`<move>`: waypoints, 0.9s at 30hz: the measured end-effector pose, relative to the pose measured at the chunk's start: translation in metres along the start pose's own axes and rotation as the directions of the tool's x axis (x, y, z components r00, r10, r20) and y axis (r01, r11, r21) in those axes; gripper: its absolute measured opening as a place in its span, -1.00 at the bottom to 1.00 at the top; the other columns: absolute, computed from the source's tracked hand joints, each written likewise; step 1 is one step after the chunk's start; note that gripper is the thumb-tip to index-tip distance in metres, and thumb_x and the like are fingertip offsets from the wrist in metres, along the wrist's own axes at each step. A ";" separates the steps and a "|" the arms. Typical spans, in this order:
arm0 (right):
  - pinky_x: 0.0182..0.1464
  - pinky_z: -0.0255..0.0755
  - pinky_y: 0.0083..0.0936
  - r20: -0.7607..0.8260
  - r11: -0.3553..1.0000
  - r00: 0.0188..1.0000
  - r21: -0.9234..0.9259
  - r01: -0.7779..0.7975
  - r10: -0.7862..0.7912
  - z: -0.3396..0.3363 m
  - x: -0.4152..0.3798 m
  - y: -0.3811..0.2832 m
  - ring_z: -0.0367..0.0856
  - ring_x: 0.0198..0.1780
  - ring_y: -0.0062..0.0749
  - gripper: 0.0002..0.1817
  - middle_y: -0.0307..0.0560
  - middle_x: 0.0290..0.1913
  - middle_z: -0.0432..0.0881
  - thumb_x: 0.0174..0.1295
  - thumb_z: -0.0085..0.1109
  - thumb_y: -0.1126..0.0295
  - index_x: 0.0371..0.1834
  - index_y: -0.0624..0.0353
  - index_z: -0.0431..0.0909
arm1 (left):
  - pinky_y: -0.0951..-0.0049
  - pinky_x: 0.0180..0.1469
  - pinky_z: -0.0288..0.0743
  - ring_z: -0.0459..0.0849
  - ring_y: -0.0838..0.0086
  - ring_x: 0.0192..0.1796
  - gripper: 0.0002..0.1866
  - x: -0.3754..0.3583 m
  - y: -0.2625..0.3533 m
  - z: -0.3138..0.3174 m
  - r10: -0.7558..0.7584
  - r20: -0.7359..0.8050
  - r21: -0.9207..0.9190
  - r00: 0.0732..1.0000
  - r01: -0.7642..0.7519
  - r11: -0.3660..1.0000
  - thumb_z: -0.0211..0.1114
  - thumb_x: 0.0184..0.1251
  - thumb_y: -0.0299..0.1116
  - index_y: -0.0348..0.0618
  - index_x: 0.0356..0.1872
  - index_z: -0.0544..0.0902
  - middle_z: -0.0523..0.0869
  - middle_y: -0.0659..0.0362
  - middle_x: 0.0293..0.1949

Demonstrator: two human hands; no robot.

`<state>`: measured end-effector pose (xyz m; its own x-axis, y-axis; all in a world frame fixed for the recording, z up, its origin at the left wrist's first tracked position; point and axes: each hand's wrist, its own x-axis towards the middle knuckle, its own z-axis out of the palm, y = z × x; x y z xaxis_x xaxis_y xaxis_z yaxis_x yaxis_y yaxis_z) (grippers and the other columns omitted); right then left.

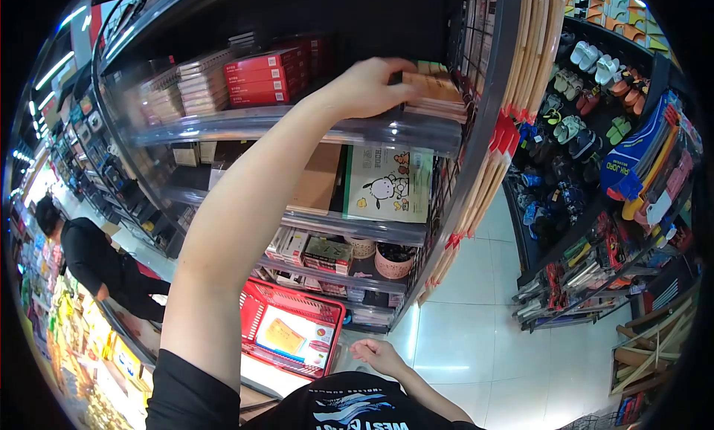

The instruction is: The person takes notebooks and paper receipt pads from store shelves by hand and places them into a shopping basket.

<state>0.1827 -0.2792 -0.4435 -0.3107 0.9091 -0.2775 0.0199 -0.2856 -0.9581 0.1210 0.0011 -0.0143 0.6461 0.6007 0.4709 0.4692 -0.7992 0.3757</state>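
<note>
Booklets (439, 88) (flat, brown-covered rectangles) lie stacked at the left hand (372, 89).

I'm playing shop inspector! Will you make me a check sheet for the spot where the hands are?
Surface: shelf with a clear front edge
Job's things: brown stack at the left hand's fingers
Clutter: red boxes on the same shelf; red basket below, with things inside
Grippers: bare hands; left hand's grip unclear, right hand low, seemingly empty
Cables: nothing clearly seen
Surroundings: shoes at picture right, person in black at picture left
</note>
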 end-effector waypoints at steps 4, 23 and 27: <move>-0.11 0.48 -0.62 0.012 1.000 1.000 -0.010 0.008 -0.008 0.003 0.002 0.010 0.65 -0.11 -0.54 -0.67 -0.17 -0.08 0.65 0.42 -0.01 0.22 0.03 0.26 0.53 | 0.48 0.03 0.45 0.61 0.45 -0.07 -0.63 -0.032 -0.011 -0.005 0.206 -0.428 -0.051 0.880 -0.251 0.967 0.24 0.30 -0.29 -0.23 0.07 0.57 0.67 0.10 -0.06; -0.22 0.47 -0.62 0.218 0.941 0.951 -0.305 -0.147 0.219 0.046 0.089 0.014 0.63 -0.29 -0.56 -0.69 -0.17 -0.30 0.68 0.38 0.04 0.23 -0.07 0.28 0.58 | 0.61 -0.34 0.28 0.34 0.67 -0.42 -0.71 -0.567 -0.131 0.200 -0.977 -0.095 -0.674 0.189 0.710 0.203 0.12 0.46 -0.26 -0.32 -0.32 0.57 0.43 0.33 -0.51; -0.19 0.47 -0.57 0.274 0.910 0.943 -0.410 -0.065 0.191 0.074 0.140 0.038 0.61 -0.28 -0.57 -0.70 -0.13 -0.33 0.67 0.35 0.06 0.25 -0.07 0.26 0.59 | 0.64 -0.33 0.35 0.44 0.70 -0.39 -0.77 -0.619 -0.099 0.228 -0.992 0.128 -0.754 -0.012 0.649 -0.105 0.14 0.44 -0.32 -0.29 -0.09 0.57 0.53 0.34 -0.44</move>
<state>0.0695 -0.1856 -0.5136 -0.5494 0.7193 -0.4252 0.4281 -0.1946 -0.8825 -0.1878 -0.2970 -0.5251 -0.3964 0.7825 -0.4802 -0.0836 0.4901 0.8677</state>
